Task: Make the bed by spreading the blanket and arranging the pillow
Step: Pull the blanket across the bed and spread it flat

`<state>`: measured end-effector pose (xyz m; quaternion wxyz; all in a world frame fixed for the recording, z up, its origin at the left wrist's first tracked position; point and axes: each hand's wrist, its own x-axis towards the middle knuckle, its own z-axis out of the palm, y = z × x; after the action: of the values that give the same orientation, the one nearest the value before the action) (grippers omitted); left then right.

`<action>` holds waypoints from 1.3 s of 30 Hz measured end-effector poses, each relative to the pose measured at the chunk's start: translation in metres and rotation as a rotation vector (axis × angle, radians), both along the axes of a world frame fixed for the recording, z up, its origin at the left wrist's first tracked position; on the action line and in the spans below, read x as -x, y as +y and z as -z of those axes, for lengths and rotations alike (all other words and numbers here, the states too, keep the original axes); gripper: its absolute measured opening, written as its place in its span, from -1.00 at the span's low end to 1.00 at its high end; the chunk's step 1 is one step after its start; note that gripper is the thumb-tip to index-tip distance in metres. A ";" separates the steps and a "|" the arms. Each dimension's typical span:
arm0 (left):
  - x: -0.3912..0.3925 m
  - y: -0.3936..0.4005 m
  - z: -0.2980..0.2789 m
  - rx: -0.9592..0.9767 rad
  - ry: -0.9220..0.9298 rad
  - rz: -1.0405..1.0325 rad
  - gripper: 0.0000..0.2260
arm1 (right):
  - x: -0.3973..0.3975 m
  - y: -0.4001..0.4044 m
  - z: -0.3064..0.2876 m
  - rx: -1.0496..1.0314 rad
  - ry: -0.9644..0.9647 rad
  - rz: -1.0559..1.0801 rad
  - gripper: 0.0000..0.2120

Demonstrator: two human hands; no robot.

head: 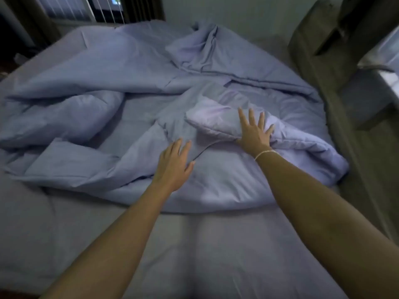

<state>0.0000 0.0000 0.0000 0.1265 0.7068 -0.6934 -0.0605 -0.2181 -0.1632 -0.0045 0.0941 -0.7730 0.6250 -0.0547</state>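
A pale purple blanket (90, 74) lies crumpled in thick folds across the far half of the bed (64, 229). A matching pillow (194, 50) rests rumpled near the head of the bed, by the wall. My left hand (173, 166) hovers flat over a fold in the middle, fingers apart, holding nothing. My right hand (254, 132) lies spread on a puffy raised fold of the blanket (211, 119), fingers apart, with a thin white band on the wrist. Whether either palm presses the cloth I cannot tell.
The grey fitted sheet shows bare in the near half of the bed. A dark wooden cabinet (323, 39) stands along the right side, close to the mattress edge. A window with blinds (71, 7) is at the far left.
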 end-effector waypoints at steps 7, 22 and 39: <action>0.019 -0.026 0.000 0.251 0.028 0.055 -0.63 | 0.005 0.053 0.036 -0.233 0.201 -0.083 -0.48; 0.074 0.007 0.104 -0.475 -0.160 0.206 -0.28 | 0.176 0.214 0.046 -0.110 -0.258 0.517 -0.59; 0.284 0.208 0.069 -0.881 0.438 0.573 -0.39 | 0.292 0.331 0.046 -0.507 -0.311 0.305 -0.44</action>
<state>-0.2842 0.2077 -0.0691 -0.0609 0.4474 -0.7245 -0.5208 -0.5103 0.1680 -0.0504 0.3684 -0.6051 0.7052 -0.0282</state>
